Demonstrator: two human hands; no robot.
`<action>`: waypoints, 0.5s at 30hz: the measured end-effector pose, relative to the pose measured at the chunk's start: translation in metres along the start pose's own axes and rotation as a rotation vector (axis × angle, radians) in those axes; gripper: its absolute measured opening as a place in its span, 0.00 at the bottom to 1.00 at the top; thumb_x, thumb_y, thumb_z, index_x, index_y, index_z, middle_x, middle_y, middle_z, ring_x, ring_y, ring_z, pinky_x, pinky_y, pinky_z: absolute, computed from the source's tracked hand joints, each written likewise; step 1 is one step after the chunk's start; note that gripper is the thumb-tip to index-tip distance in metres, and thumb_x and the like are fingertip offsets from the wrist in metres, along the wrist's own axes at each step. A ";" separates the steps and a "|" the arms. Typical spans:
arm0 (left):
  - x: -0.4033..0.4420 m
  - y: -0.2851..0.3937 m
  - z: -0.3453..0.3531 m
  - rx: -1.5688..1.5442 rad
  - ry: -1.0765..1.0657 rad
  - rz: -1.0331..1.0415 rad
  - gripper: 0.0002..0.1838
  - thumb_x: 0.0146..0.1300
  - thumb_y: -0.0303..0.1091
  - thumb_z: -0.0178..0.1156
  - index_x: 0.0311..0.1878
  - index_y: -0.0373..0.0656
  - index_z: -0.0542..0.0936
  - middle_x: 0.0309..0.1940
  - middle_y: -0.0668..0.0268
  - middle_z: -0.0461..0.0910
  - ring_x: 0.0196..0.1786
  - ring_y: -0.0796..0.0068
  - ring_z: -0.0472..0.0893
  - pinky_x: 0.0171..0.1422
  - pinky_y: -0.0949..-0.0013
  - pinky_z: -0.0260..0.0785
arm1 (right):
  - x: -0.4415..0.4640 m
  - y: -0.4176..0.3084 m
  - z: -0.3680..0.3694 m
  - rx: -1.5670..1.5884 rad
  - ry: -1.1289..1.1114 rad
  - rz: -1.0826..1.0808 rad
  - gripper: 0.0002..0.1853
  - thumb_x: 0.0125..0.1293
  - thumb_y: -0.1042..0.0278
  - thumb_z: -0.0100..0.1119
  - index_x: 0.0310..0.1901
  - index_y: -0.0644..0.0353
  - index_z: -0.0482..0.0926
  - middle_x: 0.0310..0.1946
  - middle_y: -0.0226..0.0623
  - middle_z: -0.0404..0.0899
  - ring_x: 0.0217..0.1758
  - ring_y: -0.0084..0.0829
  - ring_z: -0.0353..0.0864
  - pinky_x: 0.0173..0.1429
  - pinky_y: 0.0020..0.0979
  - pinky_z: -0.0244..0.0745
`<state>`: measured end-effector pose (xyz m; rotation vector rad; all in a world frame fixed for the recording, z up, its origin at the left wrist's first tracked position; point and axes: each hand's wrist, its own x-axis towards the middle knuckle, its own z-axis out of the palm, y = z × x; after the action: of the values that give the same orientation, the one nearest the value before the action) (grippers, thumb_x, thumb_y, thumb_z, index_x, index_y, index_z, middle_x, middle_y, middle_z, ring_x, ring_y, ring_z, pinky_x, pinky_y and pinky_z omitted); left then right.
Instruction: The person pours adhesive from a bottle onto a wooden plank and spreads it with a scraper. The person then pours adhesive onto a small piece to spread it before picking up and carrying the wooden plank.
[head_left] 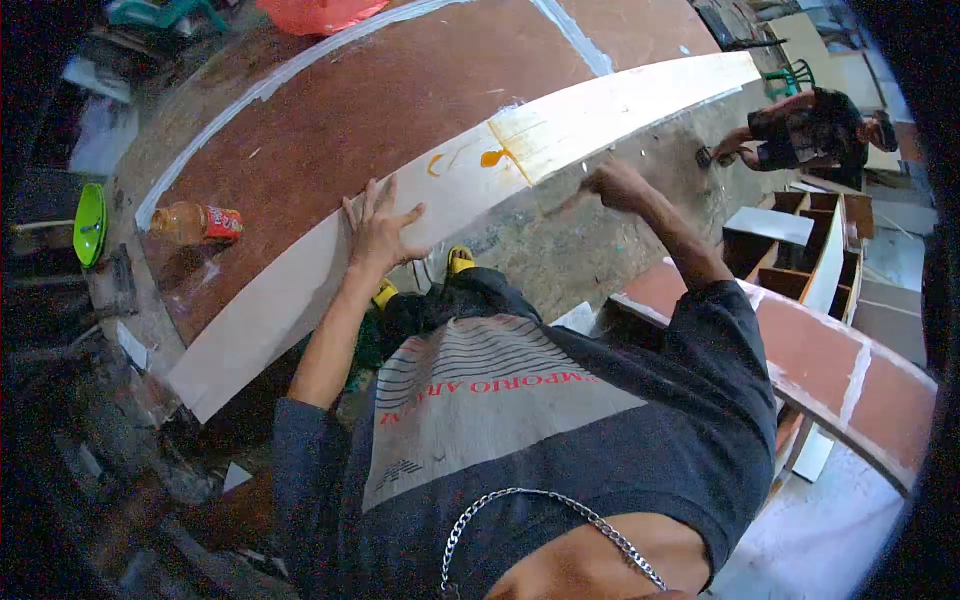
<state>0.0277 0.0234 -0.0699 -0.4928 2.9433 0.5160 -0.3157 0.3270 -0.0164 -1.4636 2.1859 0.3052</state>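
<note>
A long pale board (290, 270) stretches diagonally along the near edge of a brown panel (380, 130). My left hand (378, 230) rests on this board with its fingers spread. Farther along the board are orange-yellow smears (492, 158) and a thin orange line across its width. My right hand (615, 186) is held over the floor just off the board's near edge, its fingers curled. A thin blurred shape extends from it toward the lower left; I cannot make out what it is.
A bottle with a red label (222, 223) lies on the brown panel. A green dish (90, 225) is at the far left. To the right, another person (810, 130) bends near a wooden shelf frame (800, 250). Behind me on the right is a reddish-brown panel (810, 340).
</note>
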 end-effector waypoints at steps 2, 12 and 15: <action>0.006 -0.002 -0.001 0.000 0.025 -0.012 0.43 0.33 0.63 0.78 0.62 0.79 0.81 0.81 0.59 0.53 0.83 0.45 0.46 0.78 0.22 0.31 | -0.026 -0.007 0.020 0.150 0.115 0.051 0.12 0.62 0.69 0.65 0.47 0.49 0.88 0.40 0.42 0.88 0.44 0.44 0.88 0.49 0.43 0.81; -0.001 -0.011 0.011 0.016 0.042 0.021 0.42 0.36 0.65 0.77 0.62 0.81 0.79 0.80 0.58 0.54 0.82 0.45 0.48 0.77 0.22 0.34 | 0.010 -0.107 -0.073 0.645 0.611 -0.190 0.10 0.67 0.80 0.62 0.48 0.64 0.86 0.44 0.42 0.88 0.47 0.27 0.86 0.54 0.30 0.79; -0.005 -0.001 0.005 0.031 0.053 0.012 0.42 0.35 0.65 0.77 0.62 0.80 0.80 0.81 0.60 0.53 0.82 0.44 0.46 0.77 0.22 0.33 | 0.049 -0.106 -0.047 0.508 0.711 -0.228 0.21 0.55 0.84 0.59 0.48 0.52 0.88 0.46 0.37 0.88 0.48 0.42 0.88 0.53 0.36 0.82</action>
<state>0.0329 0.0252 -0.0740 -0.4930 3.0011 0.4649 -0.2470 0.2247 0.0079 -1.6335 2.2985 -0.9142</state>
